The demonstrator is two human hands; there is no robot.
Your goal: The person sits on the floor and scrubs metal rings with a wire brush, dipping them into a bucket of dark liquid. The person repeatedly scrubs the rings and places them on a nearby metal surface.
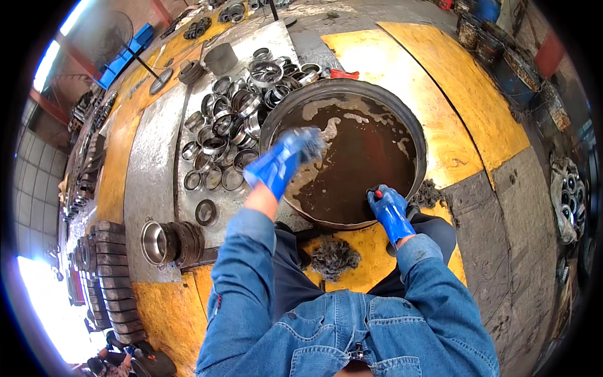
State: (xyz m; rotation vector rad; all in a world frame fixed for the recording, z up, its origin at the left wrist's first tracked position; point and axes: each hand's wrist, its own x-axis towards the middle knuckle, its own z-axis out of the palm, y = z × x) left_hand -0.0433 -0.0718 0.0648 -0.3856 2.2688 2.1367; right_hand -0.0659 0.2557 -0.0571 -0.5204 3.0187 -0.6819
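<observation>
A wide round tub (422, 141) of murky brown liquid (364, 157) stands between my knees, with pale foam streaks on its surface. My left hand (282, 160), in a blue rubber glove, is over the tub's left side. Motion smears its fingers, and a greyish blur at their tips cannot be made out. At the near right rim, my right hand (391, 210), also gloved in blue, is closed around a small red-and-black handle (377, 193). Whatever is beyond that handle is hidden. Left of the tub lies a heap of metal rings (229, 119), several nearest my left hand.
A steel pot (157, 242) lies beside stacked dark rings (188, 242) at the left. Grey fibrous wads (335, 257) rest on the yellow floor plate by my feet. A fan (160, 81) stands at the far left; buckets (515, 78) line the right. Something red (344, 74) lies behind the tub.
</observation>
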